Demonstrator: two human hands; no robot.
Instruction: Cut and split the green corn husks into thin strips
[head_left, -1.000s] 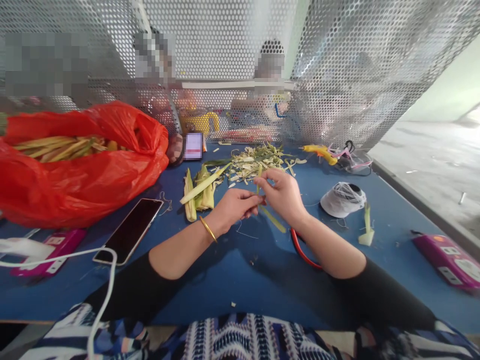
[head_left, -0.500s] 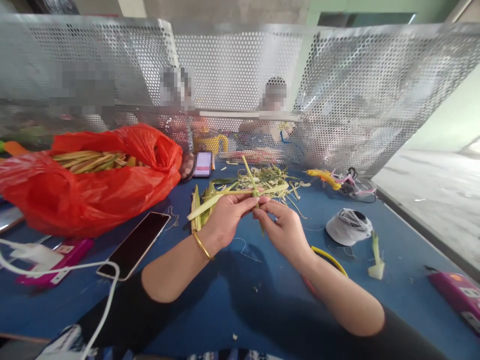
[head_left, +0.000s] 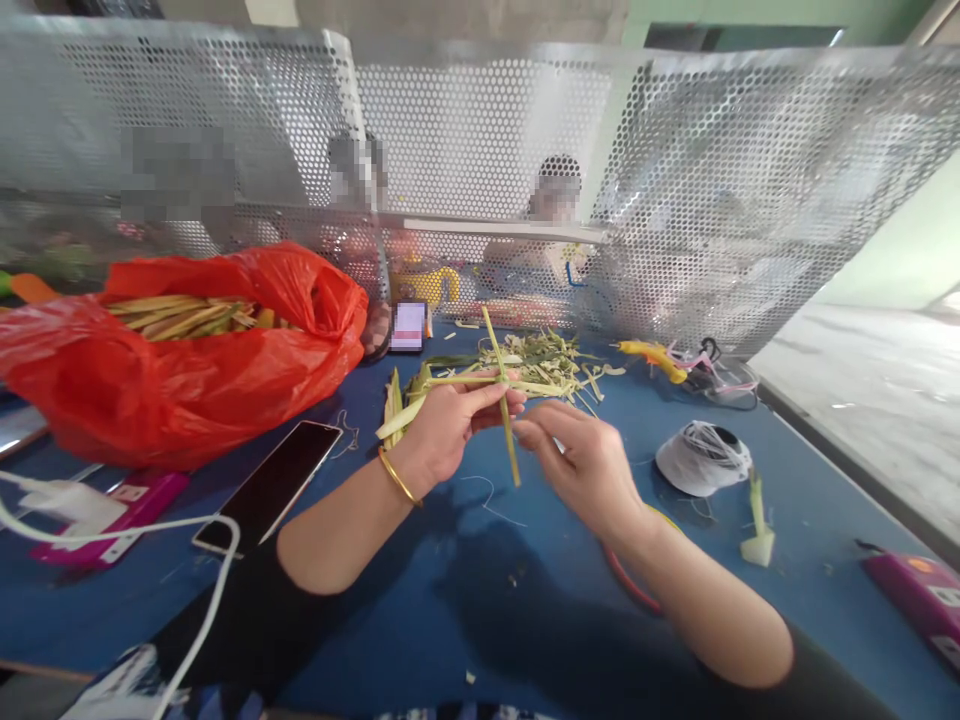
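Note:
Two or more narrow green leaf strips [head_left: 511, 450] cross each other, pinched where they meet between the thumb and fingers of my left hand [head_left: 442, 430]. One strip runs up and down; the other lies roughly sideways. Just right of the crossing, my right hand [head_left: 585, 460] is closed in a pinch, a little apart from the strips; whether something thin is between its fingertips cannot be made out. Behind both hands lies a heap of leaf scraps [head_left: 547, 360]. Longer leaf pieces [head_left: 393, 410] lie beside my left hand.
A red plastic bag [head_left: 187, 390] of leaf strips stands left, with a dark phone [head_left: 274, 485] and a purple power strip [head_left: 142, 505] in front. To the right are a white thread spool [head_left: 694, 460], a yellow glue gun [head_left: 656, 360] and another purple strip [head_left: 915, 600]. A perforated metal screen [head_left: 480, 130] stands behind.
My right hand has moved off the crossing, to the right and slightly down. The upright strip's lower part now shows; my left hand keeps its hold.

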